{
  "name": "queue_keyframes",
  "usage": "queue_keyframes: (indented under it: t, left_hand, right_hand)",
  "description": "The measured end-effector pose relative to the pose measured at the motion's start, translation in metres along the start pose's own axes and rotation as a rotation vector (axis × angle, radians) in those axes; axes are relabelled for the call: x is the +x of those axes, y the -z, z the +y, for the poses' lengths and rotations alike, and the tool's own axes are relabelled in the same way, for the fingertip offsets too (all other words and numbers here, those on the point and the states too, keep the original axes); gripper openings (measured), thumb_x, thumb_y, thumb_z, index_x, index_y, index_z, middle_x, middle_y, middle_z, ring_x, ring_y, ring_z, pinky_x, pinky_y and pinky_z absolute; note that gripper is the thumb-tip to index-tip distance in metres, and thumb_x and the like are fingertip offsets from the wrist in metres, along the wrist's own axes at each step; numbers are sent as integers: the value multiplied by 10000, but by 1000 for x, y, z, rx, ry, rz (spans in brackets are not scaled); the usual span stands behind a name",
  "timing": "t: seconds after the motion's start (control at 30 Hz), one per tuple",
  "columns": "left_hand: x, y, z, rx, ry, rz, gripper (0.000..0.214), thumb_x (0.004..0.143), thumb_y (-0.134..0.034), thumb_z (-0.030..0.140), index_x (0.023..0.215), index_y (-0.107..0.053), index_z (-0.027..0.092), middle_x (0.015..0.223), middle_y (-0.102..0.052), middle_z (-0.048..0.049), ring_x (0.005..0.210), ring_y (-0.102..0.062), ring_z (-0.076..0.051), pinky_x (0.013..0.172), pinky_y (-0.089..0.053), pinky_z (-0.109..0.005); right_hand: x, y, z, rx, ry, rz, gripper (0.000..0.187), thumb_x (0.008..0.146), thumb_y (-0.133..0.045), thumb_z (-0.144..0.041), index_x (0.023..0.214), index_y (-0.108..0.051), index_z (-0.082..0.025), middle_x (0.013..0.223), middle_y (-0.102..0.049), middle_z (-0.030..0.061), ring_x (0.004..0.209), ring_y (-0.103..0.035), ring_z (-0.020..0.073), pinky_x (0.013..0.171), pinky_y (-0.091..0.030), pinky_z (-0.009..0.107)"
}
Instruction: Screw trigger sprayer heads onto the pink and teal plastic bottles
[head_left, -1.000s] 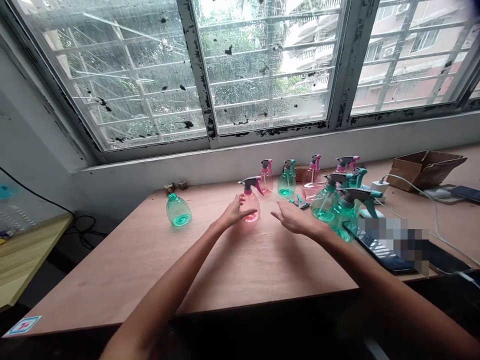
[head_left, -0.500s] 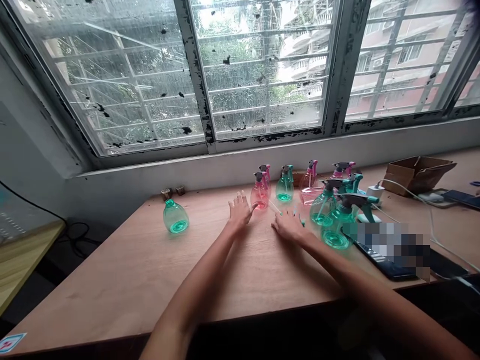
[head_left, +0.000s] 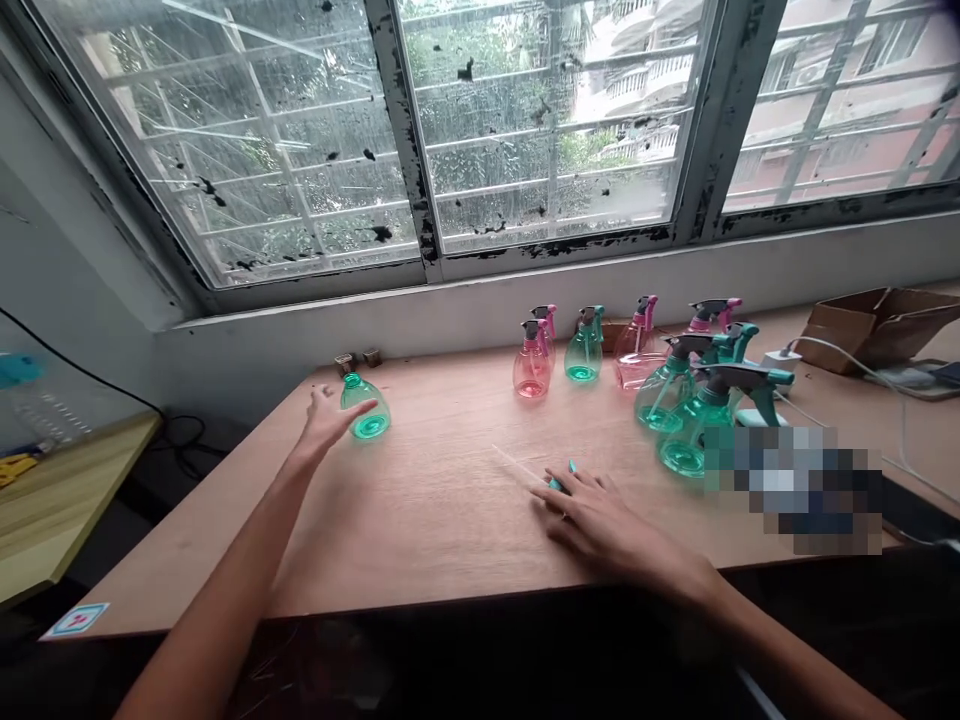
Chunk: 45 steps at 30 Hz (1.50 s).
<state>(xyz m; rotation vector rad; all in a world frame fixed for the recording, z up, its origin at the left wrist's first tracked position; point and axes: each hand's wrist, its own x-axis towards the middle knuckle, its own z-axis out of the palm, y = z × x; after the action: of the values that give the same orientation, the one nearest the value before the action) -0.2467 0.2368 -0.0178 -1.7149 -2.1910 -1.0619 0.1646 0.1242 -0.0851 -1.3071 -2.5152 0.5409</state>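
A clear green bottle (head_left: 366, 408) with no spray head on it stands at the left of the table. My left hand (head_left: 327, 418) is at its left side, fingers spread and thumb stretched across its front; whether the skin touches it I cannot tell. My right hand (head_left: 589, 505) is low over the middle of the table, its fingers closed around a spray head (head_left: 555, 484) with teal parts. The head's thin clear tube (head_left: 516, 463) points to the left, towards the back. Most of the spray head is hidden under the fingers.
Pink spray bottles (head_left: 531, 365) and green spray bottles (head_left: 684, 440) stand at the back and right. A pink bottle (head_left: 637, 371) appears to lie among them. Behind are a cardboard box (head_left: 862, 335) and a white charger (head_left: 780, 368) with a cable. Two small dark objects (head_left: 345, 364) sit near the wall.
My left hand has moved left from beside the pink bottle to the green bottle. My right hand has come nearer to me with the spray head. The view has tilted down slightly.
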Motion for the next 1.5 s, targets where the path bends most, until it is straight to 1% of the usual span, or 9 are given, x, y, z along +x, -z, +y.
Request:
queue_keyframes:
  t: [0.1,0.2,0.3,0.4,0.63,0.77,1.03,1.4,1.5]
  left_hand:
    - [3,-11,3,14,-67,-106,328,955,-606,313,1248,-575,168,1249,-621,-95,1033,-655,-239,859,-568,-443]
    - [-13,-17,23,25,-214,-167,416,900,-674,298,1279,-553,176,1300,-581,-106,1126,-602,-284,940,-514,-501]
    - [-53,-7,46,32,-386,-233,651,759,-794,271,1346,-514,237,1326,-534,-107,1177,-534,-340,1016,-433,-543]
    - [-103,12,67,30,-496,-266,639,835,-702,277,1416,-440,313,1379,-477,-98,1182,-506,-336,1003,-433,-519]
    - [-160,30,96,8,-626,-348,666,868,-635,184,1460,-371,337,1437,-477,-88,1268,-468,-330,1074,-371,-526]
    - [-170,21,105,-60,-652,-414,742,852,-658,185,1488,-291,293,1497,-455,-101,1356,-417,-313,1128,-338,-517]
    - [-178,15,99,-4,-535,-340,701,821,-716,253,1430,-371,299,1493,-480,-112,1320,-470,-354,1041,-418,-547]
    - [-180,13,97,-26,-472,-357,720,858,-691,360,1465,-306,324,1505,-457,-122,1346,-461,-361,1090,-351,-613]
    - [-185,9,99,-116,-507,-364,843,821,-739,344,1490,-229,306,1544,-392,-156,1409,-386,-373,1104,-342,-625]
  right_hand:
    - [8,-6,3,163,39,121,400,997,-477,-353,1382,-544,-268,1452,-541,128,1382,-420,354,1125,-294,579]
    - [8,-2,8,487,13,306,401,1006,-450,-441,1329,-582,-243,1256,-685,119,1193,-604,311,1042,-431,525]
    - [-1,10,12,888,-56,429,493,983,-444,-559,1257,-627,-192,1109,-733,112,1038,-688,276,926,-549,437]
    - [-15,23,14,1067,-108,470,577,948,-448,-645,1215,-657,-179,1065,-756,121,954,-717,274,852,-595,419]
    - [-22,23,21,1061,-86,322,526,958,-474,-612,1155,-704,-182,1045,-756,128,955,-714,272,845,-607,408]
    - [-19,19,21,1082,-71,311,510,960,-496,-589,1162,-693,-164,1009,-747,124,971,-700,285,823,-620,428]
    - [-34,34,29,1101,-142,479,591,902,-512,-676,1015,-727,-137,800,-748,120,722,-684,242,492,-599,293]
    - [-29,35,33,1083,-190,476,624,886,-495,-713,961,-725,-137,729,-739,91,661,-640,213,500,-498,274]
    - [-27,31,33,1057,-173,390,626,899,-487,-700,963,-717,-122,723,-730,90,637,-622,196,509,-470,272]
